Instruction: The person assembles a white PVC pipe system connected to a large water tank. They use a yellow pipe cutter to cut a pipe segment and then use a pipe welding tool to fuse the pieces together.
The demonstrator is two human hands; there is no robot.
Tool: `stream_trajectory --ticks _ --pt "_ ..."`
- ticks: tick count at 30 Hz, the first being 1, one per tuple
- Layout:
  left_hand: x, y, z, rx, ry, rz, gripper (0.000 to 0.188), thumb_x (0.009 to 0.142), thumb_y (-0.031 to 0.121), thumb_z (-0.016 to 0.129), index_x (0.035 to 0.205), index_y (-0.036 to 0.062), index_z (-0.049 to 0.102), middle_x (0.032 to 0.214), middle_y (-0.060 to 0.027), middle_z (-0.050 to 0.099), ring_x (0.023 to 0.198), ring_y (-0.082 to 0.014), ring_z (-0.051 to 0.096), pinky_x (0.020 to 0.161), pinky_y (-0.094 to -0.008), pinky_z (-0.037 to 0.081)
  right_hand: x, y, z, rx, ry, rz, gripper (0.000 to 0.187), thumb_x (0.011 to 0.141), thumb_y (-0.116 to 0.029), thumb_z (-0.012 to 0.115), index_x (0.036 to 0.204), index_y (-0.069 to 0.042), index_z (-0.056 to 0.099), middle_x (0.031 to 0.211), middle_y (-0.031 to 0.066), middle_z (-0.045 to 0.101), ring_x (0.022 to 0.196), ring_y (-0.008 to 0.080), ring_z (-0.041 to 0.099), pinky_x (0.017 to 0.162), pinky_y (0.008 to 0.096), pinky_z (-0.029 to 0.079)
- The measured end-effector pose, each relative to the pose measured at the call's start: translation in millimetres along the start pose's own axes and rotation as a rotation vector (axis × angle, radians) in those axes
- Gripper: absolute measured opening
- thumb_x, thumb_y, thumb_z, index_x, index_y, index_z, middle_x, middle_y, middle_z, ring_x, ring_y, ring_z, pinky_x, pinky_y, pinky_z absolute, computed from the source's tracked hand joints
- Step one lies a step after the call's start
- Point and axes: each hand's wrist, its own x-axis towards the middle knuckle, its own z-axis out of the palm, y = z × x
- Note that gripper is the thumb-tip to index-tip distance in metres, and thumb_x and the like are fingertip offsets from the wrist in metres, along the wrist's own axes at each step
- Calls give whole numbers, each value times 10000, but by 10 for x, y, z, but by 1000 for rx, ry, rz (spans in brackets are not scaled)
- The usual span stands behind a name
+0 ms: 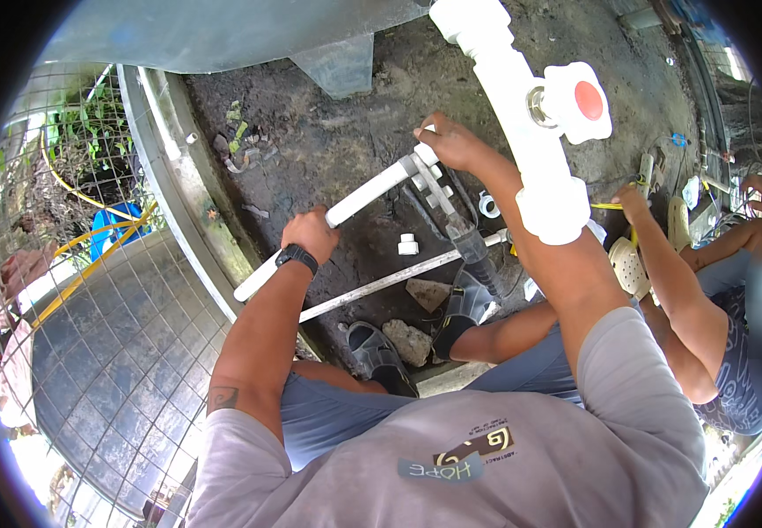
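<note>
Ground [328, 150] under both hands is dark, damp soil, strewn with stones and plastic offcuts. To the left of the left hand runs a wire mesh fence [108, 352], curved by the lens. Above and right of the right hand stands a thick white vertical pipe [522, 114] carrying a valve with a white handle and red cap [579, 101]; it is nearest the camera and hides part of the right forearm.

White pipe [337, 216], the piece in hand, slants from lower left up to upper right between the two hands. Left hand [311, 233], wristwatch at the wrist, is wrapped shut around the pipe near its middle. Right hand [451, 141] is curled closed over the pipe's upper end, where a white fitting [429, 176] sits on it; fingertip detail not resolvable. Below both hands a thinner grey pipe [381, 283] lies on the soil, well apart from the held one. A small white coupling [407, 244] lies on the ground between them.

A second person crouches to the right of the right hand; their hand [632, 202] is near a yellow item, unclear.

Judgement: joint is being seated. To do it well, left hand should brace the pipe dead still while right hand pushes the fitting straight along the axis, without tilt, until fully home.
</note>
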Motion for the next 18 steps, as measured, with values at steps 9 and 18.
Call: stream_trajectory --ticks 9,18 --pt "256 -223 -99 -553 -579 -3 382 706 313 781 806 -27 638 665 -127 645 610 -211 636 616 -351 496 -38 -123 27 -12 -43 -35 568 917 -502 540 1237 -33 516 1116 271 632 1104 406 592 931 451 440" --pt "238 -93 -127 -343 -513 24 430 729 333 738 888 -58 657 791 -184 675 717 -276 672 662 -405 533 -60 -77 90 -6 51 -62 546 909 -472 535 1208 -15 535 1012 277 655 1035 417 614 888 463 452"
